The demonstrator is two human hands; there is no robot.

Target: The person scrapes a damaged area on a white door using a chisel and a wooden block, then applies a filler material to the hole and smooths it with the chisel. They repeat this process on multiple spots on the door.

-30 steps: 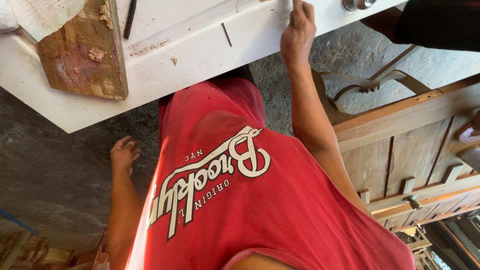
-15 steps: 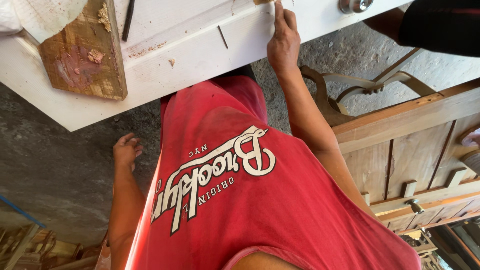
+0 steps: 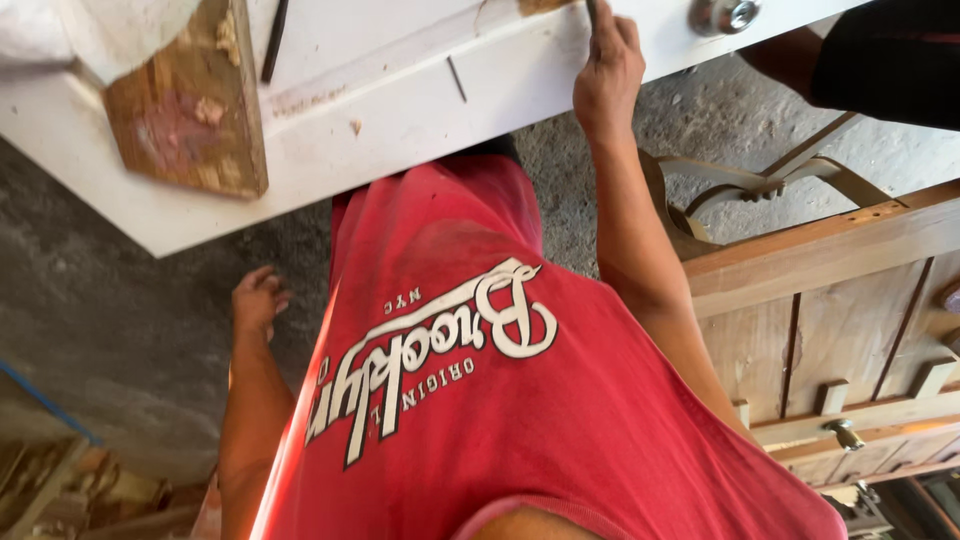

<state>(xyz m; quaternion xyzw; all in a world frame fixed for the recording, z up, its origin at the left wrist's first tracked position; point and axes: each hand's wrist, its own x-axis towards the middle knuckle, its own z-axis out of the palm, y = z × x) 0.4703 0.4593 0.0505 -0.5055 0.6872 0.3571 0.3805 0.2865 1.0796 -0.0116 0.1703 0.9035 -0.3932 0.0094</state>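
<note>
Wood block: it sits at the left end of the white panel, partly over the near edge. If you lean on the panel or jolt it, the block could slide off toward your legs.
Left hand: it hangs at your side, fingers loosely curled and holding nothing. With that hand off the panel, nothing of yours steadies the board, so a hard push from the other hand could make it shift.
Thin dark rod: it lies on the panel beside the block; a shake could set it rolling.
White panel: this is the piece you are working on. It lies across the top of the view, its near edge just ahead of your red shirt.
Right hand: your fingers are closed around a slim dark tool at the panel's far part. Most of the tool is cut off by the frame, so you cannot tell what kind it is. A slip could score the paint or carry your knuckles along the edge.
Metal knob: it stands on the panel just right of your hand, where a sideways slip would strike it.
Other person: a dark-sleeved arm is close at upper right, crowding that side.
Wooden furniture: panelled pieces stand by your right elbow and limit how far you can draw the arm back.
</note>
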